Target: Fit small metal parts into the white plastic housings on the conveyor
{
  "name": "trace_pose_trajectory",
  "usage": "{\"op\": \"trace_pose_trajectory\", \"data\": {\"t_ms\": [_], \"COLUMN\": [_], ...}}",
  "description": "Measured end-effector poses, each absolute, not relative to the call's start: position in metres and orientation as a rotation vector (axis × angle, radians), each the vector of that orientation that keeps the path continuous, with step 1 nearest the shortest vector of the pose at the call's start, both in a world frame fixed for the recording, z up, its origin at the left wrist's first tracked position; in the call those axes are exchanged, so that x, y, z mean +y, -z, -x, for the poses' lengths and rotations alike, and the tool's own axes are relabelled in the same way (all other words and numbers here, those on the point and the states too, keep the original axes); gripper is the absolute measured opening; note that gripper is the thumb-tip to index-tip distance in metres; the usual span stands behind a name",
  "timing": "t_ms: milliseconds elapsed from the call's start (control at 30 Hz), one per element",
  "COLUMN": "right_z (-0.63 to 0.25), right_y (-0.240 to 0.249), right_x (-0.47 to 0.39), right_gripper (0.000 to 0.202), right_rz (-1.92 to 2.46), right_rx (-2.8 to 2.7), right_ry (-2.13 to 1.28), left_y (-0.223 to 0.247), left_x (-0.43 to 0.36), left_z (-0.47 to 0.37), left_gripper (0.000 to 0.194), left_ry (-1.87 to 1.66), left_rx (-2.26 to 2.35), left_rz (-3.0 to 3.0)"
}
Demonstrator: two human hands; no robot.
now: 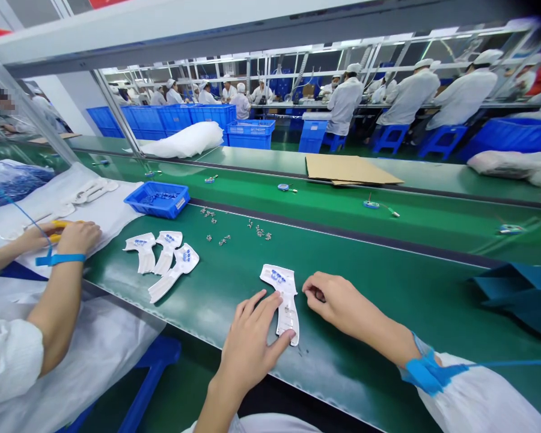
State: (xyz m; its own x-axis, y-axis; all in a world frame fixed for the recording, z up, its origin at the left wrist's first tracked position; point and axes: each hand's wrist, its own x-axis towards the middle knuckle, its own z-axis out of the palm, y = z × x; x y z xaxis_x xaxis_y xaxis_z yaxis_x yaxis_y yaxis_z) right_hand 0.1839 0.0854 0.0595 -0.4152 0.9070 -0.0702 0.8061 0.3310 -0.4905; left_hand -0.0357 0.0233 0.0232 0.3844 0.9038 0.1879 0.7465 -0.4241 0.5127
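A white pistol-shaped plastic shell half (pixel 287 294) lies hollow side up on the green table, with small blue parts in its wide end and small metallic bits farther down. My left hand (pixel 255 334) has its fingers spread; index fingertip and thumb rest on the shell's lower part. Just right of the shell, my right hand (pixel 336 300) is closed, its thumb and index finger pinched together. Whatever they may hold is hidden. Several small metal pieces (pixel 262 232) are scattered beyond the shell. More white shell halves (pixel 175 270) with blue parts lie to the left.
A blue tray (pixel 157 201) of small blue parts sits at the left. Beside me are a co-worker's hands (pixel 76 236) with a yellow-handled tool. Small wired parts (pixel 286 187) lie along the green strip behind. Cardboard (pixel 349 168) and dark teal material (pixel 520 294) are farther off.
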Motion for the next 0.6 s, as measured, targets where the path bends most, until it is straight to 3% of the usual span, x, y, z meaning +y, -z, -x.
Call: {"op": "trace_pose_trajectory", "data": {"t_ms": [200,600], "right_z": [-0.170,-0.163], "right_y": [-0.064,-0.055], "right_x": [0.059,0.067], "right_gripper": [0.019,0.017], "right_rz": [1.522,1.586], "right_rx": [-2.065,-1.991], "right_ry": [-1.202,-1.258], "left_y": [-0.024,-0.023], "left_x": [0.024,0.024], "left_z": [0.035,0.036], "left_gripper": [0.051,0.050], "left_ry": [-0.610,-0.628], "left_rx": [1.435,1.429], "left_rz": [-2.313,-2.318]}}
